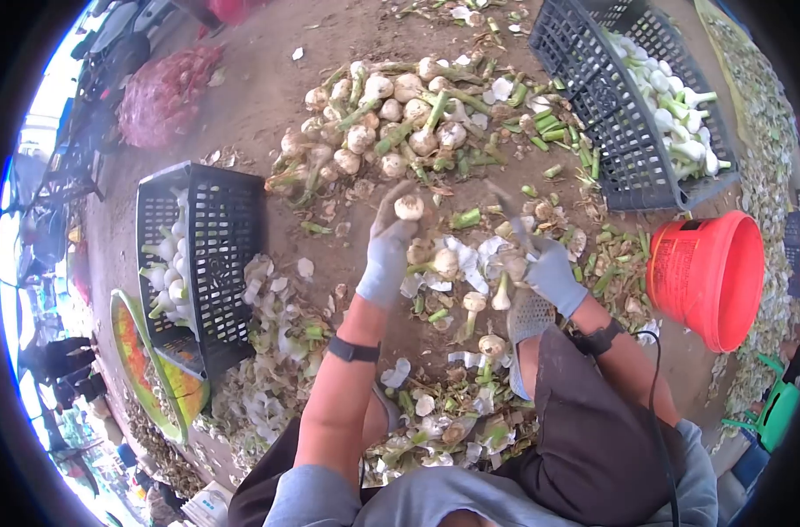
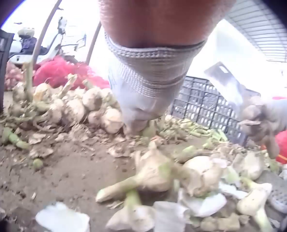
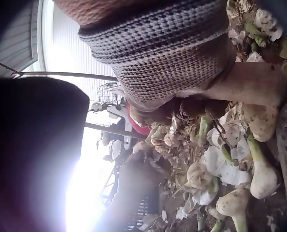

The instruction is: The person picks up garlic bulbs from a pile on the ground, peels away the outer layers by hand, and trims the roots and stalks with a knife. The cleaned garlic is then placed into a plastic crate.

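My gloved left hand (image 1: 386, 259) holds a garlic bulb (image 1: 409, 207) at its fingertips, just in front of a heap of untrimmed garlic (image 1: 400, 114). The gloved right hand (image 1: 551, 274) grips a knife by its wooden handle (image 3: 252, 83). Its broad, pale blade (image 2: 224, 81) sticks up and away from the hand; in the head view the blade is blurred. Between and below the hands, several garlic bulbs (image 1: 474, 301) with short stems lie on the soil among peeled skins (image 1: 473, 262). In the left wrist view the glove hides the held bulb.
A black crate (image 1: 228, 255) of white garlic stands at left, another crate (image 1: 584, 97) at upper right. Beside the right arm is a red bucket (image 1: 694, 272). Cut stems (image 1: 553, 132) lie right of the heap. A shoe (image 1: 530, 318) rests near the right hand; a red mesh sack (image 1: 167, 92) lies behind.
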A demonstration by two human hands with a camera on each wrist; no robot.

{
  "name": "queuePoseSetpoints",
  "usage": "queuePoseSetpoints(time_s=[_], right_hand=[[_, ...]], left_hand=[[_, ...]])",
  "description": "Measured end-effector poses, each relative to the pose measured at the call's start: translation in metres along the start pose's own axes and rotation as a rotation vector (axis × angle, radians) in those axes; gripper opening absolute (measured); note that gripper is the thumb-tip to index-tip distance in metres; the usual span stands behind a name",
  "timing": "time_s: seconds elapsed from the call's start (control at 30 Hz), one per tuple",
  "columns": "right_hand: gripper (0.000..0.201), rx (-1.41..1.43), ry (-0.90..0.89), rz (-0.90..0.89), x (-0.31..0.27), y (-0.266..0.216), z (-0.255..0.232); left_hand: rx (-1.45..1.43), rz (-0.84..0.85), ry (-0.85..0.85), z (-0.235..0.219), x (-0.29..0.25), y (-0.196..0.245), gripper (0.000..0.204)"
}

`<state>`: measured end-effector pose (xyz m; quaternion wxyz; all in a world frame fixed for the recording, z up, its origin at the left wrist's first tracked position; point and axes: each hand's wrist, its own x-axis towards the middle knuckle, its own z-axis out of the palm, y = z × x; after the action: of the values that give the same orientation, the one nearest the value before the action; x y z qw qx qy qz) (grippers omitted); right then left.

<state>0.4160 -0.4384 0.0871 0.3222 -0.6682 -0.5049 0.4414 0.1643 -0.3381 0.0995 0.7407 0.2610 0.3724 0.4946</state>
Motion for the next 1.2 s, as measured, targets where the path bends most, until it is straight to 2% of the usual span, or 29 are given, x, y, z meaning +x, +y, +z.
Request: queuePoseSetpoints(time_s=[0.03,0.07,0.1,0.13,0.2,0.23,0.27,0.3,0.37,0.43,0.47,0.53,0.57,0.6,0.67,0.7,0.73,0.77,0.83,0.87,0.9,0.93,1.0,1.07,1.13,1.17,1.2], right_hand=[[0.025,-0.149,-0.022,-0.037,0.001,-0.015,-0.004],[0.025,-0.153,-0.013,-0.032,0.005,-0.023,-0.004],[0.022,-0.275,0.004,-0.187,0.009,-0.028,-0.003],[0.020,-0.395,0.020,-0.343,0.010,-0.035,0.000],[0.021,-0.481,0.054,-0.391,0.007,-0.064,0.002],[0.022,-0.566,0.060,-0.481,0.006,-0.072,0.003],[0.024,-0.652,0.062,-0.572,0.006,-0.077,0.006],[0.029,-0.682,0.084,-0.591,0.005,-0.079,0.008],[0.029,-0.691,0.118,-0.591,0.007,-0.074,0.011],[0.030,-0.700,0.153,-0.583,0.007,-0.069,0.010],[0.030,-0.646,0.090,-0.527,0.007,-0.069,0.008],[0.030,-0.602,0.030,-0.471,0.007,-0.065,0.007],[0.031,-0.586,-0.014,-0.450,0.010,-0.057,0.011],[0.032,-0.565,-0.062,-0.426,0.009,-0.055,0.014],[0.030,-0.543,-0.018,-0.418,0.016,-0.043,0.002],[0.028,-0.592,-0.089,-0.135,0.030,-0.024,-0.020],[0.026,-0.635,-0.179,0.143,0.033,-0.011,-0.026],[0.026,-0.642,-0.179,0.124,0.033,-0.008,-0.018],[0.025,-0.308,0.084,-0.237,0.010,-0.001,-0.010],[0.025,-0.385,0.044,-0.271,0.006,-0.007,-0.006],[0.027,-0.350,0.013,-0.233,0.003,-0.011,-0.005],[0.029,-0.309,-0.026,-0.196,0.001,-0.015,-0.002],[0.030,-0.235,0.017,-0.155,-0.005,-0.023,0.000],[0.032,-0.163,0.049,-0.120,-0.014,-0.044,-0.004],[0.031,0.177,-0.017,-0.146,-0.023,-0.069,-0.009],[0.029,0.017,-0.037,-0.235,-0.015,-0.061,-0.009],[0.029,0.021,-0.044,-0.247,-0.015,-0.039,-0.006]], left_hand=[[0.189,0.013,0.004,0.006,-0.003,-0.002,0.053],[0.380,0.026,0.009,0.012,-0.006,-0.005,0.050],[0.494,0.020,0.012,0.018,-0.010,-0.005,0.041],[0.494,0.014,0.003,0.020,-0.013,-0.006,0.041],[0.889,0.084,-0.154,0.023,-0.014,-0.008,0.040],[0.952,0.331,-0.202,0.018,-0.008,-0.027,0.041],[1.021,0.340,-0.255,0.039,-0.016,-0.012,0.041],[0.970,0.316,-0.274,0.046,-0.019,-0.006,0.039],[0.917,0.292,-0.296,0.052,-0.021,0.000,0.038],[1.115,0.444,-0.352,0.056,-0.025,0.001,0.036],[1.110,0.439,-0.362,0.052,-0.028,-0.008,0.036],[0.826,0.080,-0.092,0.042,-0.036,-0.032,0.031],[1.024,-0.023,-0.098,0.041,-0.032,-0.032,0.031],[1.023,-0.026,-0.111,0.045,-0.035,-0.025,0.031],[0.950,0.145,-0.225,0.057,-0.053,-0.001,0.031],[0.924,0.221,-0.404,0.084,-0.067,0.029,0.030],[1.025,0.280,-0.460,0.091,-0.074,0.040,0.030],[1.000,0.269,-0.398,0.093,-0.072,0.044,0.032],[0.956,0.269,-0.357,0.100,-0.068,0.041,0.033],[0.876,0.346,-0.263,0.101,-0.065,0.034,0.033],[0.802,0.413,-0.162,0.097,-0.063,0.029,0.033],[0.807,0.417,-0.151,0.090,-0.061,0.026,0.033],[1.347,0.858,-0.049,0.077,-0.055,0.026,0.040],[1.419,0.884,-0.025,0.080,-0.059,0.027,0.044],[0.349,0.174,0.064,0.093,-0.074,0.016,0.039],[0.288,0.200,-0.020,0.107,-0.085,0.016,0.038],[0.228,0.228,-0.114,0.117,-0.094,0.022,0.037]])
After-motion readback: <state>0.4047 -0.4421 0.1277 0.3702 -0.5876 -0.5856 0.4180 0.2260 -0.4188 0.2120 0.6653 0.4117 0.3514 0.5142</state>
